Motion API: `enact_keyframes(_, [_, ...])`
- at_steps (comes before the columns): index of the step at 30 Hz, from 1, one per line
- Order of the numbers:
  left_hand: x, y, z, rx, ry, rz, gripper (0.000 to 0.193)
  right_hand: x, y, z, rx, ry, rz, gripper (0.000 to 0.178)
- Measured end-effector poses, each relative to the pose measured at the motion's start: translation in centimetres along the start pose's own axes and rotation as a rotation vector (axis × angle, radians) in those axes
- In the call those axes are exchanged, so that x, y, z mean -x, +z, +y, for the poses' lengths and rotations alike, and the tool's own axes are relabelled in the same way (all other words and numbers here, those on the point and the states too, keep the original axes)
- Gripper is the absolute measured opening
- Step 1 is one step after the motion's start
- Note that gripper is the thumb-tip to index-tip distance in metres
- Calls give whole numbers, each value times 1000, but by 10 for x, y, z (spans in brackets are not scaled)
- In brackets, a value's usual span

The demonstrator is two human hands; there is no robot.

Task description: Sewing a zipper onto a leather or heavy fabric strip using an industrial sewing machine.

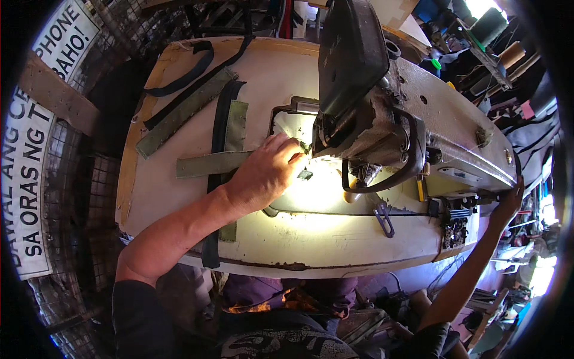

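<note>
My left hand [272,169] is closed, fingers pinched together, under the head of a sewing machine [442,99]. An olive-green fabric strip [209,164] runs from the left under this hand. A small dark green end [305,175] shows just past my fingertips, close to the needle area, and my fingers hide most of the strip there. Far to the right, my right hand [510,200] grips the dark handwheel [519,170] at the machine's end; its fingers are partly hidden.
Black and olive strips [188,110] lie on the white table [281,69] at left. Small thread snips [384,219] rest near the front, with bobbins and small parts [457,224] at the right corner. A lamp lights the needle area. Thread cones [489,27] stand at the back right.
</note>
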State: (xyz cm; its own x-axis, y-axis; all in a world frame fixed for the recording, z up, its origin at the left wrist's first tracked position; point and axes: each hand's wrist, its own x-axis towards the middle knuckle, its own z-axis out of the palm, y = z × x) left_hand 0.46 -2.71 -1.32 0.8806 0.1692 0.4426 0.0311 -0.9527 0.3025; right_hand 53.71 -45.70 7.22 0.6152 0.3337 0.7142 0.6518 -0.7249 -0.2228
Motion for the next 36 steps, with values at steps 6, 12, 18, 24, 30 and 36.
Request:
enact_keyframes(6, [0, 1, 2, -4, 15, 16, 30, 49, 26, 2, 296, -98, 215, 56])
enact_keyframes(12, [-3, -5, 0, 12, 30, 1, 34, 62, 30, -41, -700, 484, 237, 54])
enact_keyframes(18, [-2, -12, -4, -2, 68, 0, 24, 136, -34, -231, -264, 81, 327, 47])
enact_keyframes(24, [-4, -14, 0, -32, 59, -76, 23, 236, -13, -437, -729, -668, -527, 42])
enact_keyframes(30, [-12, -37, -7, 60, 46, -249, 29, 241, 5, -476, -691, -514, -601, 43])
enact_keyframes(36, [-19, -32, 6, 227, -113, -494, 22, 241, 3, -453, -644, -546, -612, 50])
